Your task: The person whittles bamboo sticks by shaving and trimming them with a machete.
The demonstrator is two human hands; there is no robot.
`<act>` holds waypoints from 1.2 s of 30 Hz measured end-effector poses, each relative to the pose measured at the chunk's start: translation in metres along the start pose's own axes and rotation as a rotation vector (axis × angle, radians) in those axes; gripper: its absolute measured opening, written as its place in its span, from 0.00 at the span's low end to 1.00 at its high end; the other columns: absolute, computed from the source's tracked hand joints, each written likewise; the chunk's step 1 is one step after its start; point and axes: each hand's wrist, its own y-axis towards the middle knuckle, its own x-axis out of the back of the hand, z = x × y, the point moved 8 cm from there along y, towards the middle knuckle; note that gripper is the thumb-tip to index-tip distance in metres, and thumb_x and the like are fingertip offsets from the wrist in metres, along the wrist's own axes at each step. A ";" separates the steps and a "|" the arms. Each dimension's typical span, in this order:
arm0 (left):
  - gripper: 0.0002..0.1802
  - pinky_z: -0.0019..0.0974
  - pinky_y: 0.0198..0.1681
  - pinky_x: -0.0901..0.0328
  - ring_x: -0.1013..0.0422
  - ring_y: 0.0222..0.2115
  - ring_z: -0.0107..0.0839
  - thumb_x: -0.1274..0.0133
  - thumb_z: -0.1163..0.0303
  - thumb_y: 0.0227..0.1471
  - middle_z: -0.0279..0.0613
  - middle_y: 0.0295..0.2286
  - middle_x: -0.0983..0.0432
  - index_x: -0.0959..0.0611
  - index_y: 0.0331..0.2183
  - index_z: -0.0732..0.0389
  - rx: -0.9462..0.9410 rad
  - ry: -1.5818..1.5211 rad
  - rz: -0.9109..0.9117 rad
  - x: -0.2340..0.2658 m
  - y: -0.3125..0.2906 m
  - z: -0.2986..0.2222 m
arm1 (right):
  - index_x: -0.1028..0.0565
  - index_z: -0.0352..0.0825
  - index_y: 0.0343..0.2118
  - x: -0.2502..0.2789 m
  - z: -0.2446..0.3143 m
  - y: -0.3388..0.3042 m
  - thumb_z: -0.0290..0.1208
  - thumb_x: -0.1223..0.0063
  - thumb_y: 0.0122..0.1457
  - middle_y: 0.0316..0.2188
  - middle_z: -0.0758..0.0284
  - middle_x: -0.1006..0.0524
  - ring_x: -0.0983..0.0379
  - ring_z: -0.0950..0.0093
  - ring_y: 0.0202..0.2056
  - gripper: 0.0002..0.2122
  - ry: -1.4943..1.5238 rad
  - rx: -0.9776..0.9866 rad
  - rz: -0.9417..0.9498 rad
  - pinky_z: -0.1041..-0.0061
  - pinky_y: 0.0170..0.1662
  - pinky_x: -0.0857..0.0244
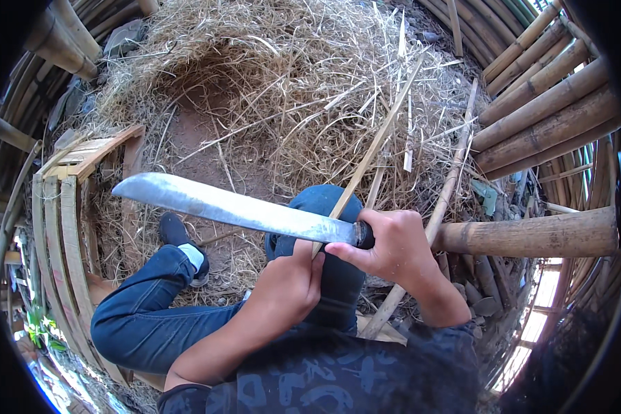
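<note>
Grips the dark handle (364, 235) of a machete (221, 205) in the right hand (401, 248), with fingers (381, 219) clenched around it and thumb stretched leftward beneath the base of the blade. Holds the broad metal blade almost level above the lap, with its tip toward a slatted wooden crate (69, 228) at the left. Grasps a long bamboo strip (386, 127) near its lower end in the left hand (288, 284), with fingers closed on it just below the blade. Slants the strip away and to the right, past the raised right knee (324, 198) and out over dry straw (255, 90). Crosses blade and strip close to both hands; cannot tell whether the edge bites in. Bends the left leg (145, 310) outward in blue jeans, with a dark shoe (174, 228) near a patch of bare soil (194, 141). Has a slim bamboo pole (455, 176) lying at the right, a thick bamboo post (531, 232) beside it, and stacked bamboo rails (552, 117) beyond. Wears a dark printed shirt (310, 376).
</note>
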 end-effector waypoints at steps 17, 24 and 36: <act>0.09 0.59 0.23 0.43 0.33 0.21 0.64 0.57 0.70 0.60 0.61 0.16 0.32 0.37 0.33 0.65 -0.064 -0.001 -0.070 0.001 -0.004 0.001 | 0.29 0.35 0.15 0.011 -0.031 0.022 0.70 0.45 0.41 0.10 0.63 0.30 0.28 0.63 0.15 0.33 -0.193 0.100 -0.137 0.68 0.21 0.35; 0.09 0.56 0.20 0.41 0.33 0.18 0.61 0.56 0.71 0.59 0.60 0.15 0.32 0.37 0.32 0.65 -0.111 -0.059 -0.099 0.005 -0.013 0.005 | 0.25 0.31 0.20 0.073 -0.163 0.041 0.69 0.56 0.53 0.14 0.62 0.28 0.28 0.67 0.19 0.35 -0.146 -0.417 -0.362 0.65 0.28 0.34; 0.08 0.54 0.20 0.42 0.32 0.19 0.60 0.57 0.71 0.60 0.59 0.15 0.33 0.36 0.34 0.64 -0.132 -0.143 -0.009 0.003 -0.004 0.003 | 0.21 0.30 0.26 0.018 -0.080 -0.004 0.63 0.51 0.54 0.09 0.71 0.33 0.34 0.80 0.15 0.31 0.242 -0.303 -0.169 0.76 0.19 0.42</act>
